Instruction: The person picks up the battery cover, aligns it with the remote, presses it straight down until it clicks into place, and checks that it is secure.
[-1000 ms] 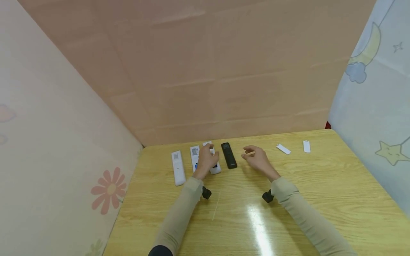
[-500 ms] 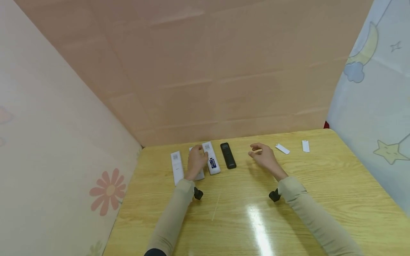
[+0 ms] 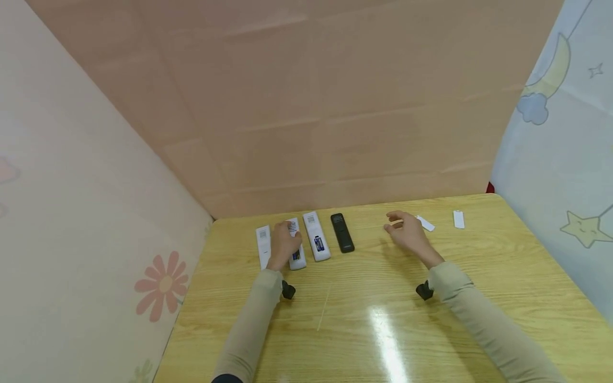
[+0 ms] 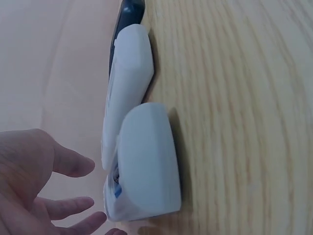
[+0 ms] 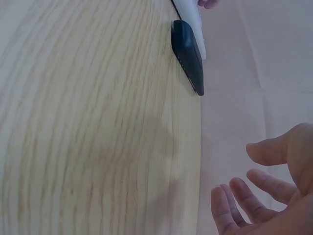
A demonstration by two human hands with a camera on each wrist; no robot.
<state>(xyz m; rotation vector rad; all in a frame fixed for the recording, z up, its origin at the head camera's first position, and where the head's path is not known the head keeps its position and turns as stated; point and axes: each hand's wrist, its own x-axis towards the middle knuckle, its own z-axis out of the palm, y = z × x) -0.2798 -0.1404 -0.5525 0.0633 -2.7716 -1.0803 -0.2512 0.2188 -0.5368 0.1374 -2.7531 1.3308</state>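
Four slim remotes would be several; they lie face down in a row on the table. My left hand (image 3: 283, 246) hovers over the second white remote (image 3: 299, 263), whose battery bay is uncovered with batteries showing. In the left wrist view its loosely bent fingertips (image 4: 80, 166) are close beside that remote's edge, gripping nothing. Left of it lies another white remote (image 3: 263, 243), partly hidden by the hand. A third white remote (image 3: 313, 229) shows batteries in its uncovered bay. My right hand (image 3: 408, 235) is raised with relaxed, parted fingers, holding nothing, near a small white battery cover (image 3: 426, 224).
A black remote (image 3: 342, 233) lies at the right end of the row. Farther right is a second white battery cover (image 3: 458, 219). The wooden table (image 3: 354, 308) meets a tan backdrop (image 3: 306, 133) behind, with printed cloth panels at both sides.
My left hand has moved left from over the third white remote to the second, baring the third's batteries. My right hand has drifted right toward the white battery covers.
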